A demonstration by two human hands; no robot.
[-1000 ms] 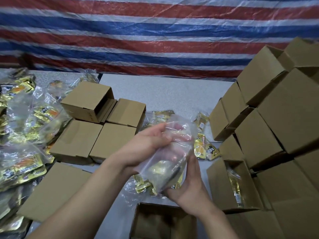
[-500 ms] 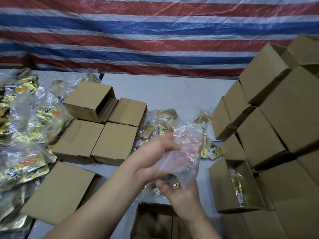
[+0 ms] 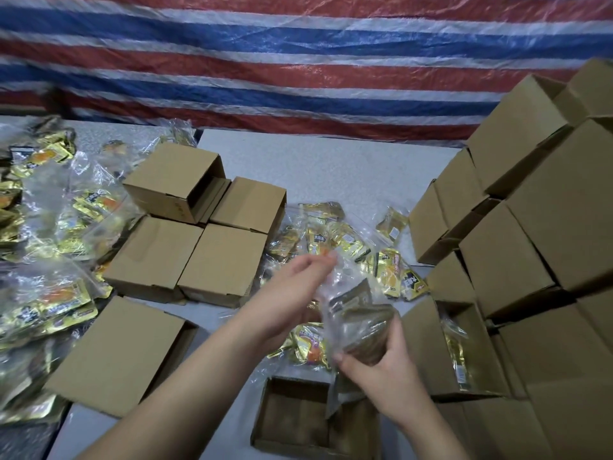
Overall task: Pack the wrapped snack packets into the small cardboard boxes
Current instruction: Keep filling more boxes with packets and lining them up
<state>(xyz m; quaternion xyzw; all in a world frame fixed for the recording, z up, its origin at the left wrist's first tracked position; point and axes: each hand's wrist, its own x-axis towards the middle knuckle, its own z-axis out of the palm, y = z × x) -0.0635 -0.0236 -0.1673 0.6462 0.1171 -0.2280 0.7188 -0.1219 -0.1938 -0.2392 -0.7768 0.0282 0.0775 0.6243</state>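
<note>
Both hands hold a clear plastic bag of snack packets [image 3: 360,322] above an open small cardboard box [image 3: 292,416] at the near table edge. My left hand [image 3: 295,293] pinches the bag's upper edge. My right hand [image 3: 378,366] grips its lower part from below. Loose gold snack packets [image 3: 391,270] lie on the table just behind the hands. Another open box [image 3: 428,346] to the right has a gold packet standing inside it.
Several closed small boxes [image 3: 192,247] sit left of centre, one more [image 3: 116,356] at the near left. A tall stack of boxes [image 3: 530,234] fills the right side. Bagged gold packets [image 3: 46,260] are heaped at the far left. A striped tarp [image 3: 298,61] hangs behind the grey table [image 3: 331,167].
The bag has come down and toward me, closer to the open box. My right hand shifted from under the bag to gripping its lower end; my left hand stays on the top edge.
</note>
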